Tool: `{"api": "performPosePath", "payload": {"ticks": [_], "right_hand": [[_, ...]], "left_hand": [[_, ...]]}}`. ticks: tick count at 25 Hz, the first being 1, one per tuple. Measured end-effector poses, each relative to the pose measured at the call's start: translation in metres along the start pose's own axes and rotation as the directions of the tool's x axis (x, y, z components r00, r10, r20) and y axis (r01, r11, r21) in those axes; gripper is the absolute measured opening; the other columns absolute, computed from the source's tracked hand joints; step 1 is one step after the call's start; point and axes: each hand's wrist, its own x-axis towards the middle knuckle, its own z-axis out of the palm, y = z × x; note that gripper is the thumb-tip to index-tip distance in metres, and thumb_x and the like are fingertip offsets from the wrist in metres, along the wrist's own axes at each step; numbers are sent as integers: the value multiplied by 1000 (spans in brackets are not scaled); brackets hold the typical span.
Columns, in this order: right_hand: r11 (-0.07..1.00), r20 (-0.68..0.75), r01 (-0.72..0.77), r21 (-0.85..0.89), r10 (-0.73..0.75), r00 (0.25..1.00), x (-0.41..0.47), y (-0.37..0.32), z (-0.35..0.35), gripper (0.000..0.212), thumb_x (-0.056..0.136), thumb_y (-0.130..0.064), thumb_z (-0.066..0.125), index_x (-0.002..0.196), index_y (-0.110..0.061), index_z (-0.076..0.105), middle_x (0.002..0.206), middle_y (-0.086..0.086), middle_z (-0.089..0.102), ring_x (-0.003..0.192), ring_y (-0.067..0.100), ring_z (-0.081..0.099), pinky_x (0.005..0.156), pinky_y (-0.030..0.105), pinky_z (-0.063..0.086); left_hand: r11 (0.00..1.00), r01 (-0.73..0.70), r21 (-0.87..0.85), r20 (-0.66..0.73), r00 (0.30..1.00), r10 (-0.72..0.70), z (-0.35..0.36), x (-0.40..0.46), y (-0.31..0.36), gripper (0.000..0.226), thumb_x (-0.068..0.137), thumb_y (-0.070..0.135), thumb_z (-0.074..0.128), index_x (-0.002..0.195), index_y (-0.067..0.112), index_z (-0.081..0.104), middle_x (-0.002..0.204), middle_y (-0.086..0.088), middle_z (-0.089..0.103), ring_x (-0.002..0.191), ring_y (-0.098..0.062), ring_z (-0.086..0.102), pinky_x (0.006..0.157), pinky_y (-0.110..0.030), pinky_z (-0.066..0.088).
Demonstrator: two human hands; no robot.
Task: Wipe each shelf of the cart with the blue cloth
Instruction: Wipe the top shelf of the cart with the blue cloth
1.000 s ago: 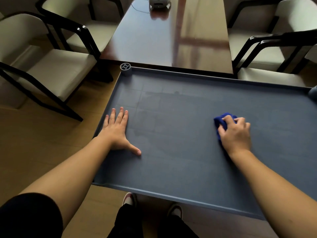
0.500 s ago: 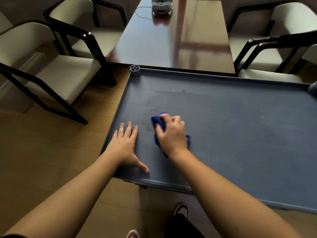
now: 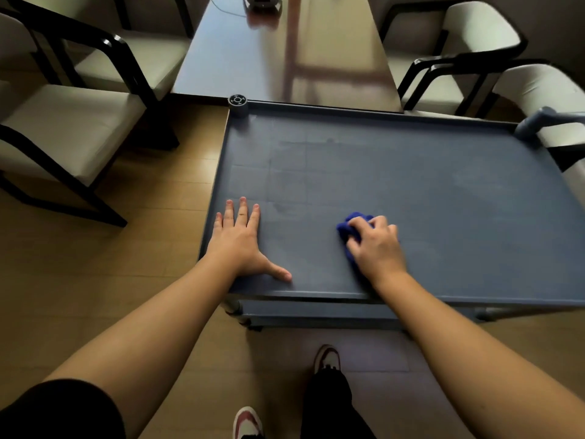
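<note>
sweeping back rightward — right hand clamped on the blue cloth, now mid-front of the cart's top shelf after reaching the left side. left hand flat, fingers spread, bracing. lower shelves likely remain.

Left hand: lay flat, fingers spread, near top shelf's left edge.
Right hand: pressed bunched blue cloth onto shelf.
Cart: stood against dark table.
</note>
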Motion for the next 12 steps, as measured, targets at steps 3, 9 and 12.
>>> {"api": "performPosePath", "payload": {"ticks": [3, 9, 12], "right_hand": [[984, -53, -177, -29, 176, 983, -9, 56, -16, 29, 89, -28, 61, 118, -23, 64, 116, 20, 52, 101, 44, 52, 87, 48, 51], [960, -41, -277, 42, 279, 959, -9, 86, -30, 31, 93, -31, 56, 123, -28, 60, 118, 21, 48, 108, 46, 50, 94, 49, 47], [937, -116, -210, 281, 250, 961, -17, 86, -31, 28, 92, -32, 60, 120, -26, 63, 118, 24, 53, 107, 43, 57, 96, 37, 45]], "left_hand": [[1000, 7, 24, -5, 1000, -6, 0, 0, 1, 182, 17, 116, 42, 161, 26, -21, 170, -8, -28, 154, -35, -30, 121, -64, -17], [999, 4, 35, 1, 1000, -4, -13, -13, 8, 172, 31, 111, 54, 164, 23, -9, 174, -10, -15, 158, -38, -18, 126, -65, -6], [1000, -2, 14, -125, 992, 4, -5, -40, 18, 144, 52, 100, 63, 163, 17, 22, 173, -12, 17, 159, -35, 12, 127, -57, 16]]}}
